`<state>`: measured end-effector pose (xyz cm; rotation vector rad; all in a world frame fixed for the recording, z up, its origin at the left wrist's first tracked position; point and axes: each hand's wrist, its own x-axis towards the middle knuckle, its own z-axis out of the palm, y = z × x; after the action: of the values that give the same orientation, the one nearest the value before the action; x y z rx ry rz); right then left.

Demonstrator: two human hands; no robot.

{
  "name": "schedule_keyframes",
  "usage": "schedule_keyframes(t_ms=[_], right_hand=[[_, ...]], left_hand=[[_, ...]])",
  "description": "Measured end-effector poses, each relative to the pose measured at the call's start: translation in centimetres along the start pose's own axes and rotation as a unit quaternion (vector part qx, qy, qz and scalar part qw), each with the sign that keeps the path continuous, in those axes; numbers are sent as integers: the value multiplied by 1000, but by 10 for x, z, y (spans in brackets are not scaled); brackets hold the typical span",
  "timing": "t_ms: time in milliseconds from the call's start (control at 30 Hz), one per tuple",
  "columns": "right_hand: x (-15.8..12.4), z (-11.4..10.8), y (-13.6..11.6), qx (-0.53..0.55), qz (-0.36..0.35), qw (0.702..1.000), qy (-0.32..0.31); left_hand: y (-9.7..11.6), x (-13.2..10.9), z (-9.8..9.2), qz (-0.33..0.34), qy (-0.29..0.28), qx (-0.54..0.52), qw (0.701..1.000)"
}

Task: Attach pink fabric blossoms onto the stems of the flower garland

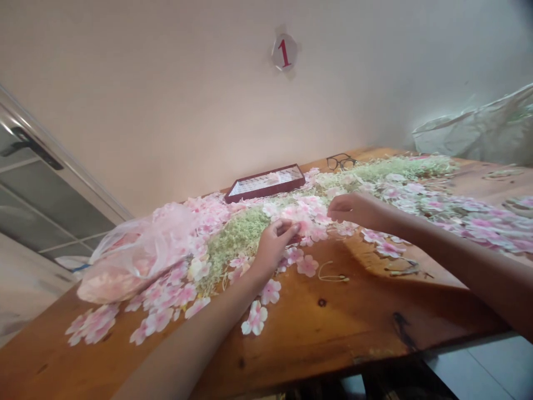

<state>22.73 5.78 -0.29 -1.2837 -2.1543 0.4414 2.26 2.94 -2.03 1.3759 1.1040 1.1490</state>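
Observation:
Pink fabric flower petals [308, 214] lie heaped across a wooden table [333, 316], mixed with pale green stamen pieces [239, 233]. My left hand [275, 241] rests at the edge of the heap with its fingers pinched together on a pink petal. My right hand [353, 208] reaches into the pile farther back, fingers curled and pinched on the petals; what it holds is too small to name. Single petals [308, 265] lie loose on the wood just in front of my left hand.
A clear plastic bag of pink petals [133, 258] lies at the left. A dark red tray [266, 182] and a pair of glasses [340, 161] sit by the wall. A white sack [483, 130] stands at the right. A thin wire loop [331, 275] lies on the wood.

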Motion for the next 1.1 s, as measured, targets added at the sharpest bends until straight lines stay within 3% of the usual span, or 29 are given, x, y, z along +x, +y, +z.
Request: schedule_keyframes(t_ms=[233,533,767,1100], right_hand=[[2,-14,17,-143,62,987,-33],[0,-27,15,-212,138,967,-23],[4,-31,36,-241,134,961,-33],[5,-26,44,-269,107,956,-48]], left_hand=[[0,0,-1,3,-4,20,1000],[1,-1,1,20,3,31,999],[5,-3,4,11,10,41,999],[5,-3,3,0,6,54,999]])
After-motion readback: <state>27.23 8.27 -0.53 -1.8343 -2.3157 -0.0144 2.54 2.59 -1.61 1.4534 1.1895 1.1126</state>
